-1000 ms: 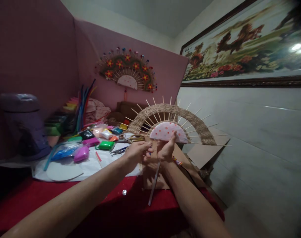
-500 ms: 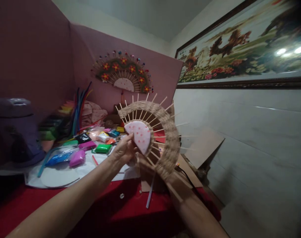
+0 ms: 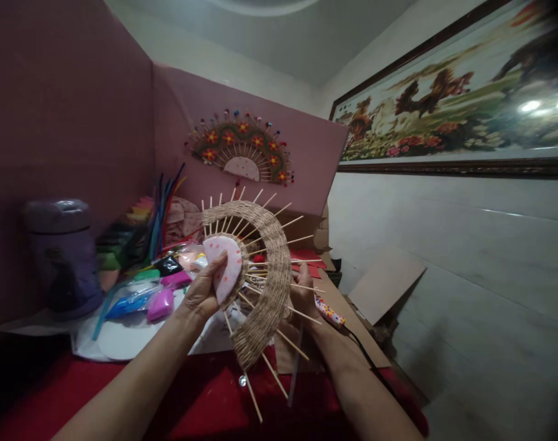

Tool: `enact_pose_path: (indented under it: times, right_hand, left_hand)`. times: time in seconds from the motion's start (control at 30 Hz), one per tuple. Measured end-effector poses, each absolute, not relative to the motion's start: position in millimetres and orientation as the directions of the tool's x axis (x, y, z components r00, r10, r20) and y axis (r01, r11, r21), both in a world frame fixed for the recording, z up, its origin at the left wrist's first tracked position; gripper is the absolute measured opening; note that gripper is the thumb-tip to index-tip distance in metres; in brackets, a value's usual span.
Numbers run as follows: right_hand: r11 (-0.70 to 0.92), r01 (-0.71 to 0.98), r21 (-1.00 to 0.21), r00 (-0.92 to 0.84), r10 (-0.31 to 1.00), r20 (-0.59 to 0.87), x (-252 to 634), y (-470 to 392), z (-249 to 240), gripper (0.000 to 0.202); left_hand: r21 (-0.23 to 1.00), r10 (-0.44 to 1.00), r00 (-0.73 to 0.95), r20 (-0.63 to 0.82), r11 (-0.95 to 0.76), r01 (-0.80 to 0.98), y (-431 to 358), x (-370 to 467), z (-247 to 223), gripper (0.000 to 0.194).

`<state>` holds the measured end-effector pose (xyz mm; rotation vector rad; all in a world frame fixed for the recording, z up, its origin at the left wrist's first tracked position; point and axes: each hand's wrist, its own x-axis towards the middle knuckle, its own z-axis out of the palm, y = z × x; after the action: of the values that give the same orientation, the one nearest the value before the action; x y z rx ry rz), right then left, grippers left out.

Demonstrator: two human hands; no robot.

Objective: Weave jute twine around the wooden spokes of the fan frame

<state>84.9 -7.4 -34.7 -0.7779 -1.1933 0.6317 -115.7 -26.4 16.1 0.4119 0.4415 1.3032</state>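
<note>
Left hand point(image 3: 203, 297) has the fan point(image 3: 277, 263), gripping it at the hub: thumb flat on the front of the white dotted half-round pad point(image 3: 233, 263), fingers behind. Right hand point(image 3: 303, 294) is behind the outer sticks point(image 3: 275, 376) on the fan's right side, fingers bent; partly hidden, can't tell if it's pinching a stick or just touching.

Fan is up in the air in front of me, over the surface point(image 3: 191, 398), face toward me. Long axis (straight side) is steep: upper left to lower right, one woven end at top left, the other at bottom. Arch bulges right and slightly up. Sticks radiate: upper ones up, middle ones right, bottom ones down-right past the band.

Just right of my right hand: dotted handle point(image 3: 330, 312) with a black cord, on cardboard point(image 3: 356, 334). Clear stick point(image 3: 295, 376) below that hand.

Left of the fan: clay packs, magenta point(image 3: 160, 304) and blue point(image 3: 125, 306) nearest, white disc point(image 3: 120, 343) in front of them. Purple bottle point(image 3: 70, 263) further left.

Back: decorated fan point(image 3: 242, 168) on the pink board point(image 3: 315, 147), arch up. Framed horse picture point(image 3: 444, 156) on the right wall.
</note>
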Motion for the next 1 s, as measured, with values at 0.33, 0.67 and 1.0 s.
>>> enact_pose_path:
  times: [0.33,0.67,1.0]
  right_hand:
    - [0.575,-0.001,-0.818,0.038,0.817,0.575,84.9,-8.2,-31.9,0.01]
    - [0.343,-0.225,-0.912,0.011,0.937,0.349,90.8,-9.6,-28.1,0.019]
    - [0.378,-0.058,-0.924,-0.055,0.923,0.381,81.0,-20.6,-23.7,0.022]
  left_hand:
    - [0.526,0.994,0.076,-0.082,0.108,-0.843,-4.7,-139.9,10.3,0.011]
    - [0.511,0.992,0.095,-0.077,0.121,-0.851,0.0,-145.9,9.6,0.012]
    - [0.515,0.993,0.068,-0.093,0.107,-0.851,4.2,-146.1,7.6,0.013]
